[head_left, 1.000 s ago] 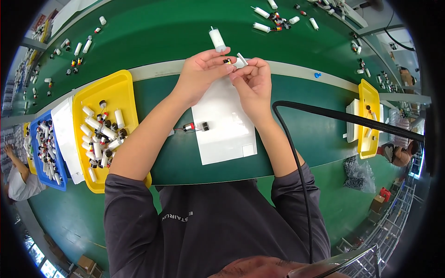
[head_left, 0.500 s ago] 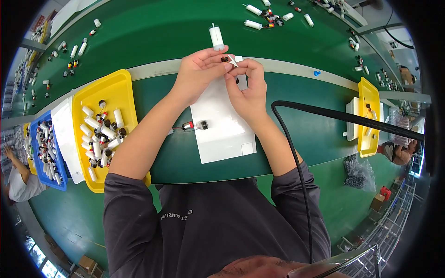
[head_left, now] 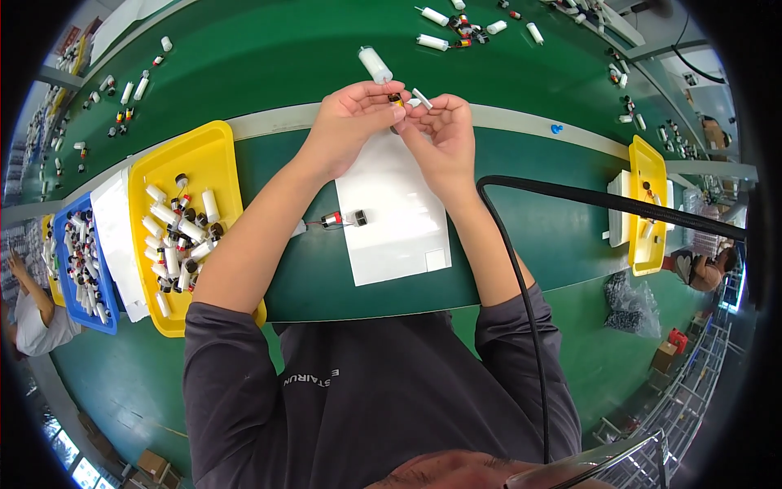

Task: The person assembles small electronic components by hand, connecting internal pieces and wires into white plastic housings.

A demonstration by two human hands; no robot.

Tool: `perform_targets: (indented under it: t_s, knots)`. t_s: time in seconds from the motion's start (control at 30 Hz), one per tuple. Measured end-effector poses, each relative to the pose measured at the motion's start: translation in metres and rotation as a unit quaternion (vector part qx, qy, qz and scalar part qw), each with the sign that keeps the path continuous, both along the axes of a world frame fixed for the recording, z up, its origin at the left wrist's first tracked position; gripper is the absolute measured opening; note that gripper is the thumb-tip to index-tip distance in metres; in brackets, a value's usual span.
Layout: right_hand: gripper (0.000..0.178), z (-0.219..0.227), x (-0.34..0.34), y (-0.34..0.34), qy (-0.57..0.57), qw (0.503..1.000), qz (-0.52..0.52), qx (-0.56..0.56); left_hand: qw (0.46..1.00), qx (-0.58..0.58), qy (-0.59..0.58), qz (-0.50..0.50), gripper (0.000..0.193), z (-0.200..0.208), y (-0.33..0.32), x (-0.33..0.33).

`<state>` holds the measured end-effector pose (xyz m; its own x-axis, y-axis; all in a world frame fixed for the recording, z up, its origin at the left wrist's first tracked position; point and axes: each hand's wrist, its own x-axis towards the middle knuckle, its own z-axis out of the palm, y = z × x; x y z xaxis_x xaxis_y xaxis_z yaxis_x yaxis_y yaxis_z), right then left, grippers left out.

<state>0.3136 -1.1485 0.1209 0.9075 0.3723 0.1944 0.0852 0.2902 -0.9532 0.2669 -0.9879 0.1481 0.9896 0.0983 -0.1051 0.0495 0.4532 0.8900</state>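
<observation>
My left hand [head_left: 350,122] pinches a small dark cylindrical part with a yellow band [head_left: 397,100] between thumb and fingers. Just beyond those fingertips is a white cylinder [head_left: 375,65], tilted to the left; I cannot tell whether it joins the dark part. A narrow white strip [head_left: 422,99] is at the fingertips of my right hand [head_left: 446,134], whose thumb reaches to the dark part. Below both hands a white sheet [head_left: 391,236] lies on the green table. On and beside it rest a red-and-black wired cylinder [head_left: 331,219] and a round black cap [head_left: 361,218].
A yellow tray [head_left: 221,155] of white cylinders and wired parts stands at left, beside a blue tray [head_left: 106,314]. Across the far green surface [head_left: 277,57] lie several more parts. A black cable [head_left: 603,197] arches over the right side, near another yellow tray [head_left: 649,262].
The white strip has turned in my right fingers, and that hand has shifted slightly right. The white cylinder has tipped further left. Parts on the far surface have shifted slightly left.
</observation>
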Motion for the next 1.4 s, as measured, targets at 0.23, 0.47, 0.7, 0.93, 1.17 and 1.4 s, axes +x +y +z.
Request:
perform_targets:
  t_s: [0.23, 0.47, 0.7, 0.93, 1.17, 1.4]
  knots:
    - [0.041, -0.005, 0.004, 0.001, -0.069, 0.991, -0.064, -0.095, 0.998, 0.061, -0.006, 0.018, 0.035, 0.006, -0.003, -0.002]
    - [0.038, -0.013, 0.004, 0.009, -0.094, 0.993, -0.068, -0.030, 0.997, 0.078, -0.013, 0.020, 0.032, 0.004, -0.003, -0.002]
    - [0.034, -0.015, 0.006, 0.008, -0.054, 0.998, -0.009, 0.030, 0.997, 0.082, -0.001, 0.006, 0.033, 0.009, -0.004, -0.003]
    - [0.035, -0.016, 0.005, 0.010, -0.038, 0.998, 0.011, 0.045, 0.999, 0.033, 0.012, 0.021, 0.034, 0.001, -0.004, -0.002]
    - [0.030, -0.012, 0.003, 0.005, -0.050, 0.998, 0.037, 0.009, 0.998, 0.046, 0.028, 0.016, 0.031, -0.001, 0.000, -0.003]
    - [0.007, 0.022, 0.018, -0.018, 0.105, 0.971, 0.207, -0.065, 0.986, 0.157, 0.039, -0.026, 0.035, 0.004, 0.008, -0.001]
